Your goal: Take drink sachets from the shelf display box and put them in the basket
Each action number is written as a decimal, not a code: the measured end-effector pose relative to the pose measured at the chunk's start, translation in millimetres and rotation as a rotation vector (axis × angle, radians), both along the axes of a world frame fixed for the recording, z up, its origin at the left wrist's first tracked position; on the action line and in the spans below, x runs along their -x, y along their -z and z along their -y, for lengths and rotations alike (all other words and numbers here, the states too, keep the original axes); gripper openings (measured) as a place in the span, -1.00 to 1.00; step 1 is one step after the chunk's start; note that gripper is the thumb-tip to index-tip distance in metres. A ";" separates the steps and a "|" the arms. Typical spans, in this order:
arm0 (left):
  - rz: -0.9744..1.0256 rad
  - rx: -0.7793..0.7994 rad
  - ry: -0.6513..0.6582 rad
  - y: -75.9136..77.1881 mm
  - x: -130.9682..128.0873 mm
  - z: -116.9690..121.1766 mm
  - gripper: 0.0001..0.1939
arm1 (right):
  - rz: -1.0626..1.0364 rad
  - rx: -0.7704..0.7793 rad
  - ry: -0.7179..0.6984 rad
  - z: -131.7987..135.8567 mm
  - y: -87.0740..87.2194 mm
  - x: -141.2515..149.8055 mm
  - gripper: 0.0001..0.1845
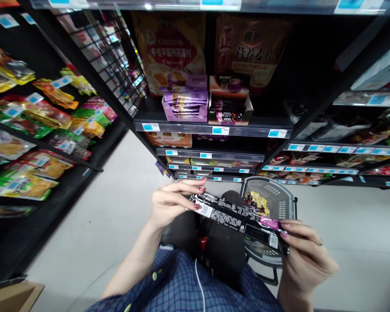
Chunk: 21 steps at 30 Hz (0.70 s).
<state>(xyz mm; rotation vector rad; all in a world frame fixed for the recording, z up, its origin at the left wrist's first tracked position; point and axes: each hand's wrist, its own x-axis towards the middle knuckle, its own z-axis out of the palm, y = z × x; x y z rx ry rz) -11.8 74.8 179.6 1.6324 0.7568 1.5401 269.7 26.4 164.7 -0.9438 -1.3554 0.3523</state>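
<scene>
A long black stick packet (229, 219) with white print, a barcode and a pink patch is stretched between both hands above my lap. My left hand (172, 199) pinches its left end between thumb and fingers. At the other end, my right hand (307, 249) grips the packet's right tip. Ahead on the shelf, an open display box (230, 89) holds similar dark stick packets. Beside it stands a purple display box (185, 104) filled with purple packets. Below the packet, a grey basket (287, 201) contains several black and yellow packets (259, 203).
Large cereal bags (173, 52) stand behind the display boxes. A black rack of snack bags (29, 117) rises on the left, with a wire mesh panel (99, 47) beside it. More stocked shelves (341, 149) run along the right. A cardboard box (14, 297) sits at lower left.
</scene>
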 end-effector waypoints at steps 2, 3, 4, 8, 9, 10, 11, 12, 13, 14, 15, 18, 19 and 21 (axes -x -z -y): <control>0.011 -0.060 0.002 1.0 -2.1 1.7 -0.90 | 0.019 -0.025 0.025 1.7 -3.4 -0.1 -0.65; 0.020 -0.078 0.009 1.4 -3.2 2.5 -0.89 | 0.028 -0.038 0.032 1.9 -4.4 0.1 -0.66; 0.034 -0.094 0.018 1.9 -4.2 3.2 -0.89 | 0.036 -0.058 0.037 1.7 -4.9 0.3 -0.66; 0.090 -0.138 0.046 3.8 -7.2 4.1 -0.87 | 0.067 -0.156 0.044 -0.6 -4.6 -0.2 -0.71; 0.096 -0.144 0.049 4.5 -7.7 3.8 -0.86 | 0.071 -0.165 0.045 -0.8 -5.3 -1.5 -0.71; 0.097 -0.144 0.051 5.5 -8.3 3.2 -0.86 | 0.079 -0.167 0.044 -0.6 -7.0 -3.5 -0.70; 0.096 -0.143 0.052 7.3 -9.1 2.3 -0.86 | 0.091 -0.172 0.044 -0.2 -10.2 -6.4 -0.68; 0.097 -0.139 0.048 10.0 -10.0 1.3 -0.86 | 0.128 -0.175 0.027 0.4 -15.0 -10.0 -0.65; 0.103 -0.131 0.042 13.9 -11.4 0.2 -0.85 | 0.187 -0.178 -0.009 1.1 -21.4 -14.1 -0.63; 0.107 -0.120 0.035 19.1 -13.2 -0.8 -0.82 | 0.266 -0.179 -0.058 1.9 -29.4 -18.2 -0.63; 0.099 -0.099 0.022 25.4 -15.7 -1.3 -0.78 | 0.361 -0.173 -0.118 2.5 -38.3 -21.8 -0.64; 0.000 0.029 -0.057 48.7 -27.8 2.1 -0.70 | 0.582 -0.137 -0.226 3.9 -64.2 -24.7 -0.68; -0.050 0.080 -0.078 56.5 -33.4 5.2 -0.70 | 0.607 -0.137 -0.223 4.2 -70.3 -22.3 -0.68; -0.147 0.166 -0.066 70.8 -46.2 14.0 -0.73 | 0.633 -0.121 -0.218 4.4 -76.5 -13.2 -0.67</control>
